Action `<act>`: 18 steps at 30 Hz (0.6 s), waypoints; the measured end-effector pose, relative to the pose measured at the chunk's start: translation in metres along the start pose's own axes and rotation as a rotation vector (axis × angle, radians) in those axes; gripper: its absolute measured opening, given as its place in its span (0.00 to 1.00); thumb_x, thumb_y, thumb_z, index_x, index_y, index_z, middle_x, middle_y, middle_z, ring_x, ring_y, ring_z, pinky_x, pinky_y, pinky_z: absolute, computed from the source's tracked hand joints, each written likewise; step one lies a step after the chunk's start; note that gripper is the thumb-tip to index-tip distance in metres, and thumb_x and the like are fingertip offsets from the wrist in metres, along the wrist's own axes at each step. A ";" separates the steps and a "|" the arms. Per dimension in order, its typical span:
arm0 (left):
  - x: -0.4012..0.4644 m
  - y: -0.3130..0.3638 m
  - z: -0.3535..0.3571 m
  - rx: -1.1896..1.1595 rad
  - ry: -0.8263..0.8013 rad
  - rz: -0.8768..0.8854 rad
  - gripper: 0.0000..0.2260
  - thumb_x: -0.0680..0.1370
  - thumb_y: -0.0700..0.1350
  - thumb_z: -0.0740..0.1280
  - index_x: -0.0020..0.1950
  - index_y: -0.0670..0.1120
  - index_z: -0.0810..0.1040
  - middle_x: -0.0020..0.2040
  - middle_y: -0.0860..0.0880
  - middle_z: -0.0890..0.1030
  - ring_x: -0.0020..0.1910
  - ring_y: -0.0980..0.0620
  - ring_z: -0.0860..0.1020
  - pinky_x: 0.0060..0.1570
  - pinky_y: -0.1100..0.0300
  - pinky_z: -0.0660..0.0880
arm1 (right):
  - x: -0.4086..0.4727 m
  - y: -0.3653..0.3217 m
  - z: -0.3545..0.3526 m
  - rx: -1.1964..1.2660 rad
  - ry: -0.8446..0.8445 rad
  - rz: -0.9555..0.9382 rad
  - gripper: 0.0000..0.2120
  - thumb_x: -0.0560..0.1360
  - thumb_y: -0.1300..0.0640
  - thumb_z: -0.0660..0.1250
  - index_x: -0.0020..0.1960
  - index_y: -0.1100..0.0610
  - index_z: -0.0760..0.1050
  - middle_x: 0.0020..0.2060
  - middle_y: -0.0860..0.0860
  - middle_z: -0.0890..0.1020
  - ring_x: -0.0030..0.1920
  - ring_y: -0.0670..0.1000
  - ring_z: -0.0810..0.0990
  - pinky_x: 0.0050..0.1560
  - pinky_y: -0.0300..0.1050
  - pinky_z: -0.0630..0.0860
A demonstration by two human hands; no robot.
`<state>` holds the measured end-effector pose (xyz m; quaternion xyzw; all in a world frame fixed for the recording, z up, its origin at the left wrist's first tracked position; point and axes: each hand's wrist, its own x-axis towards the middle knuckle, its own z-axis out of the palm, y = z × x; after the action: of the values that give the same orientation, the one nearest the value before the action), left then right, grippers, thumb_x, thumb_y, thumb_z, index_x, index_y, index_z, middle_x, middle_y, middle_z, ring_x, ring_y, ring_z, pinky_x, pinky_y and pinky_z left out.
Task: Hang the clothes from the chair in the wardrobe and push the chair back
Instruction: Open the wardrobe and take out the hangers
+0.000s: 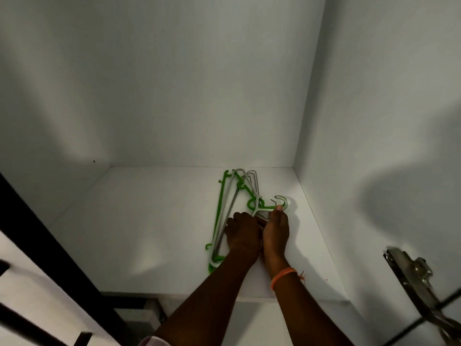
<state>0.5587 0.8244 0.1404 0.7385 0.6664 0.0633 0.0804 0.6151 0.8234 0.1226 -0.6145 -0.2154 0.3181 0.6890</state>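
A pile of hangers (233, 193), green plastic, grey plastic and thin metal ones, lies flat on the white wardrobe shelf (139, 233) towards its back right. Both my hands rest on the near part of the pile. My left hand (242, 237) lies palm down over the hangers' bars, fingers bent. My right hand (275, 229) pinches the neck of a green hanger just below its hook (283, 199). An orange band circles my right wrist. No clothes and no chair are in view.
White wardrobe walls enclose the shelf at the back (199, 83) and right (374, 121). A metal door hinge (411, 275) sticks out at the lower right. A dark door edge (50, 233) runs diagonally along the lower left.
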 end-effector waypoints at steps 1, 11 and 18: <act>0.000 0.000 -0.001 -0.008 -0.005 0.004 0.15 0.83 0.44 0.59 0.68 0.39 0.69 0.66 0.40 0.72 0.66 0.40 0.70 0.63 0.48 0.69 | -0.002 -0.001 0.000 0.024 -0.020 0.031 0.20 0.83 0.44 0.54 0.59 0.57 0.77 0.52 0.52 0.82 0.54 0.53 0.80 0.60 0.51 0.76; -0.010 -0.014 -0.011 -0.123 -0.060 -0.057 0.14 0.82 0.43 0.61 0.66 0.38 0.69 0.64 0.42 0.76 0.63 0.44 0.76 0.58 0.54 0.74 | -0.008 0.000 -0.018 0.111 0.019 0.058 0.11 0.82 0.52 0.62 0.59 0.57 0.76 0.58 0.61 0.76 0.51 0.56 0.81 0.41 0.44 0.81; -0.043 -0.015 -0.050 -0.550 0.005 0.094 0.12 0.79 0.42 0.65 0.60 0.38 0.72 0.54 0.42 0.80 0.53 0.44 0.80 0.43 0.59 0.71 | -0.046 -0.039 -0.020 0.114 -0.392 0.369 0.20 0.72 0.42 0.72 0.52 0.58 0.82 0.46 0.57 0.86 0.48 0.54 0.85 0.55 0.49 0.79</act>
<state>0.5300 0.7850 0.1870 0.7190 0.5893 0.2474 0.2731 0.6030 0.7752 0.1626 -0.5302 -0.2108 0.5628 0.5981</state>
